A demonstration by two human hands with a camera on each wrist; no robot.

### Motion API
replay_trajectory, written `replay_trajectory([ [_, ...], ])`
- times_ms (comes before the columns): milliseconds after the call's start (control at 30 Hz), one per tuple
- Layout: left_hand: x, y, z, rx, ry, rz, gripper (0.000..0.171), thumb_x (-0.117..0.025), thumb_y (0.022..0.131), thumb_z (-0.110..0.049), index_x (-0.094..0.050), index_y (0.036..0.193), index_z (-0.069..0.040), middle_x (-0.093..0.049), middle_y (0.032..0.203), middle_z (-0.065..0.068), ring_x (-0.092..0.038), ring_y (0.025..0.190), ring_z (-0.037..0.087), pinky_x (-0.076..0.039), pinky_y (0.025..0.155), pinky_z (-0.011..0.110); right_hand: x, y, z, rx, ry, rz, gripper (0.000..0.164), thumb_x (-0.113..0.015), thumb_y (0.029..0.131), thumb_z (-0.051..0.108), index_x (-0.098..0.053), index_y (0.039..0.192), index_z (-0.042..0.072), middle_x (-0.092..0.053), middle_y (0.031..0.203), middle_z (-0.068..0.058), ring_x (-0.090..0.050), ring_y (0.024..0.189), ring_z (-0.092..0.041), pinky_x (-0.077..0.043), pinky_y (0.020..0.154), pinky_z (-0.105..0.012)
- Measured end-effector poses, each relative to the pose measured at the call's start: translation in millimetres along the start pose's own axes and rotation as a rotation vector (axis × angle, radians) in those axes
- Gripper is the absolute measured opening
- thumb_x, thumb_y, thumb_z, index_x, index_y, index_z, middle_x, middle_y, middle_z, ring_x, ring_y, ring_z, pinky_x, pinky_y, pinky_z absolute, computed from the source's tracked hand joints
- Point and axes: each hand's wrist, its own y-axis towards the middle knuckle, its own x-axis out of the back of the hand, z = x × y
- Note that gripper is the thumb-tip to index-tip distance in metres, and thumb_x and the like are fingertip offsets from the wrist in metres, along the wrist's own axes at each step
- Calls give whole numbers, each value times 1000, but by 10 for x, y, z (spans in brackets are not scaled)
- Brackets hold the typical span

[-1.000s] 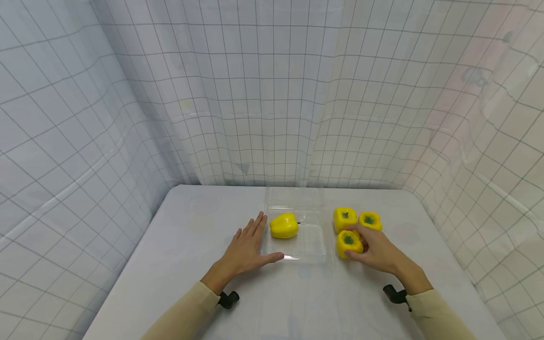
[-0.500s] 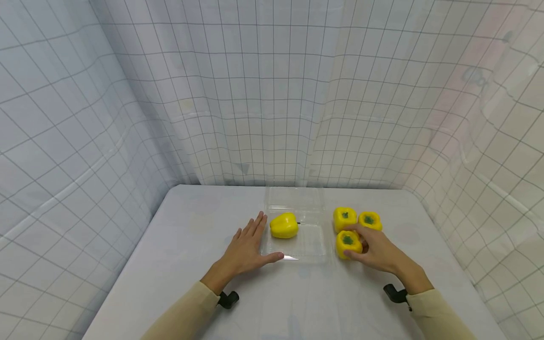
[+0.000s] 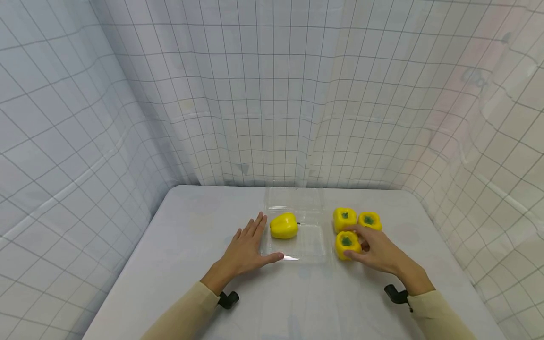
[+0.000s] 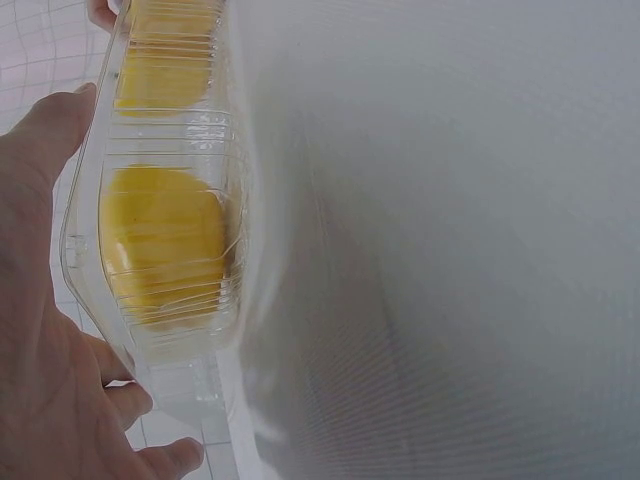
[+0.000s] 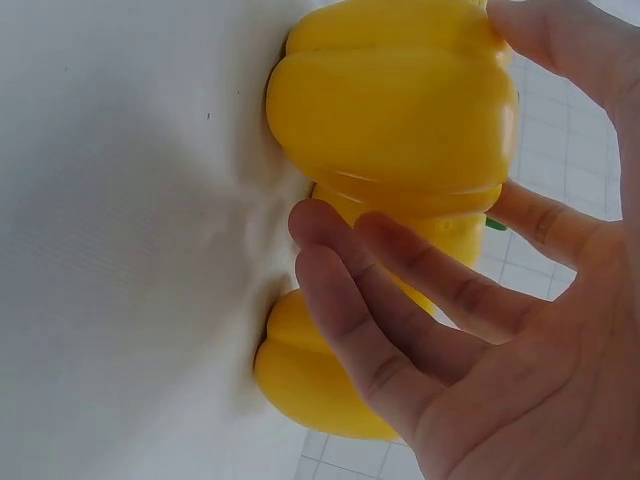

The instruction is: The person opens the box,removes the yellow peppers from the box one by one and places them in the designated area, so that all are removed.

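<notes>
My left hand (image 3: 246,249) lies with spread fingers along the left edge of a clear plastic clamshell container (image 3: 312,243), thumb at its front corner. Inside the container, a yellow bell pepper (image 3: 284,225) lies on its side, stem to the right. In the left wrist view the same pepper (image 4: 165,245) shows through the ribbed wall. To the right, my right hand (image 3: 380,250) pinches the nearest upright yellow bell pepper (image 3: 346,244) between thumb and index finger. Its other fingers extend below that pepper (image 5: 400,100) in the right wrist view.
Two more yellow bell peppers stand upright just behind the right hand, one at the left (image 3: 344,219) and one at the right (image 3: 369,220). The container's lid (image 3: 294,196) is folded back towards the table's far edge. Grid-patterned white curtains (image 3: 272,94) surround the white table (image 3: 204,212).
The pinched pepper has shifted very slightly left, towards the container. My left hand, the container and the other peppers stay where they were.
</notes>
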Motion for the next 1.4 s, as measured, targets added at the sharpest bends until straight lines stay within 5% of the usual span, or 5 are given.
replay_trajectory([
  [233,-6,3,6,-1,-2,-3,134,-65,93,-96,-13,190,-18,-6,200,1,-21,184,41,-22,144,77,34,-22,29,0,-30,-8,66,-91,102,52,-70,156,21,-79,144,-9,-73,99,-9,-65,88,-36],
  [600,9,-12,-9,1,-11,-6,134,-66,93,-95,-13,190,-18,-6,200,1,-21,184,41,-22,144,77,76,-52,87,25,-82,-59,64,-90,103,50,-70,153,15,-81,135,-13,-80,104,-18,-70,91,-50],
  [900,4,-10,2,-3,-10,-5,134,-64,93,-97,-13,190,-19,-6,200,0,-21,184,41,-22,144,77,102,-62,145,25,-164,-110,64,-89,103,53,-71,152,16,-79,125,-3,-76,109,-25,-66,89,-50],
  [1100,4,-7,0,1,-7,3,134,-64,93,-97,-11,190,-20,-4,200,-1,-20,185,40,-21,145,76,90,-53,158,41,-190,-169,60,-89,103,50,-72,149,15,-78,130,-11,-78,111,-32,-68,88,-58],
  [1400,2,-4,-3,8,-3,8,134,-63,94,-97,-10,190,-20,-3,200,-1,-19,185,40,-20,145,76,33,-11,204,76,-186,-237,54,-92,102,41,-75,146,15,-74,127,-11,-75,104,-30,-64,85,-46],
])
